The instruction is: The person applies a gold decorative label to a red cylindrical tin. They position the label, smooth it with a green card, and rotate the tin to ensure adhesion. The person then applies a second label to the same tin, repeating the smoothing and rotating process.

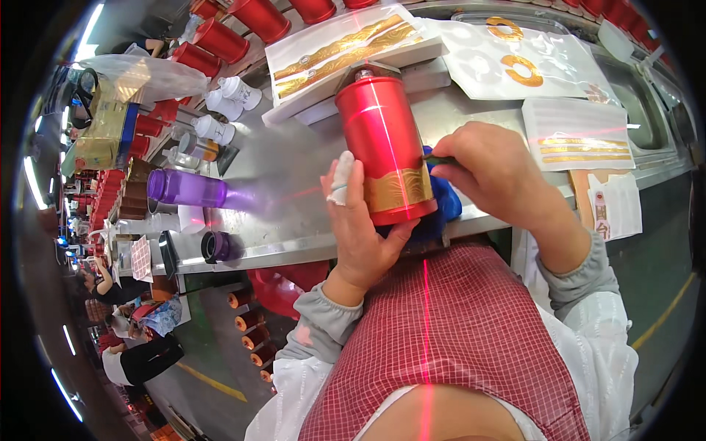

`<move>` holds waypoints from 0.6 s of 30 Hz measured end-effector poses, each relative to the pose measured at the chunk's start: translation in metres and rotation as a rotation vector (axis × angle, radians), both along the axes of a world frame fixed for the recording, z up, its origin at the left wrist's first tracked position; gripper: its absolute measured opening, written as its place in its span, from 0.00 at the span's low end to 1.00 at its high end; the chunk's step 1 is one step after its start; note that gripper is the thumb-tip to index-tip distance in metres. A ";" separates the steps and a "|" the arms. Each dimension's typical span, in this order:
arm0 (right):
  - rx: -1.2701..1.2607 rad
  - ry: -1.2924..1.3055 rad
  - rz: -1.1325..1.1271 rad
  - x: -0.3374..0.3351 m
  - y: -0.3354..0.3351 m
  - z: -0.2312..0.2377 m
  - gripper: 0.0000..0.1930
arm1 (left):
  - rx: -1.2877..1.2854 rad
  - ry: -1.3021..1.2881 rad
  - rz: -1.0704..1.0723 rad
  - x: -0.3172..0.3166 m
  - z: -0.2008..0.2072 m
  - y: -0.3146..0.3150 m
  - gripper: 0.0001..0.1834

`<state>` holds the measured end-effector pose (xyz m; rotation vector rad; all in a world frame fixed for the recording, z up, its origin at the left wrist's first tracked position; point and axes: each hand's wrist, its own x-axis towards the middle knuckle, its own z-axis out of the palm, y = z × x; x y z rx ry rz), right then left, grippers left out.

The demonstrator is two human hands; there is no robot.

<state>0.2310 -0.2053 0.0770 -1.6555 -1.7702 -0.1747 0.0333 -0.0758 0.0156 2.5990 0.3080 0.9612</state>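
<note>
A glossy red bottle [379, 125] with a gold wave-patterned band near its base lies on its side, its neck pointing away from me. My left hand [357, 228] holds it by the base end, thumb under the bottom and fingers along the left side. White wrapping covers one finger of that hand. My right hand [496, 169] pinches a small thin dark tool [440, 159] whose tip is at the bottle's right side, just above the gold band. I cannot tell what kind of tool it is. A blue cloth [447, 209] is bunched beneath the bottle, partly hidden.
Sheets of gold decals [346, 55] lean behind the bottle. More gold decals lie on a white sheet [478, 70] and a paper stack [577, 140] at right. A purple bottle [187, 189] and white cups [239, 92] stand left on the metal table [287, 246]. Co-workers are farther left.
</note>
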 end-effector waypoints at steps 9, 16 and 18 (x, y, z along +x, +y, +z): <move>-0.200 0.617 0.052 0.003 0.005 -0.002 0.13 | -0.005 -0.008 0.011 -0.001 -0.003 -0.002 0.49; 0.055 0.062 0.228 -0.008 0.031 0.016 0.11 | -0.022 -0.024 0.015 0.000 0.000 0.002 0.49; 0.003 0.108 0.282 -0.007 0.032 0.012 0.10 | -0.052 -0.032 0.006 0.000 -0.003 -0.002 0.48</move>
